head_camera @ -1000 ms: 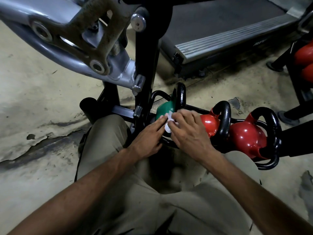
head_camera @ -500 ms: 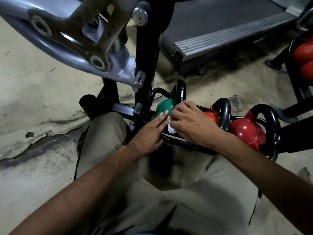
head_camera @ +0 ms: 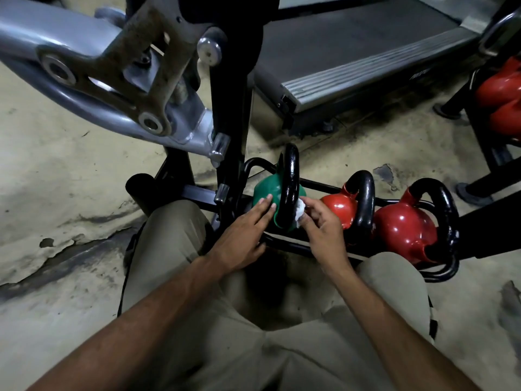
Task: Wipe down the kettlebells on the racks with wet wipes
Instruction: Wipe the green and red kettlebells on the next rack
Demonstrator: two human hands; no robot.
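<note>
A green kettlebell (head_camera: 266, 187) with a black handle lies on the low black rack (head_camera: 293, 248) in front of my knees. My left hand (head_camera: 242, 235) rests flat against its left side with straight fingers. My right hand (head_camera: 321, 224) pinches a small white wet wipe (head_camera: 299, 210) against the right side of the black handle. Two red kettlebells (head_camera: 338, 207) (head_camera: 403, 230) with black handles sit to the right on the same rack.
A silver machine arm (head_camera: 84, 74) and a black upright post (head_camera: 228, 108) loom over the rack's left end. A treadmill (head_camera: 352, 52) stands behind. Another rack with red kettlebells (head_camera: 501, 91) stands at the right edge. The worn concrete floor (head_camera: 56, 193) spreads to the left.
My right hand has slid with the wipe from the top of the green kettlebell to the right side of its handle. My left hand has stayed on the bell's left side.
</note>
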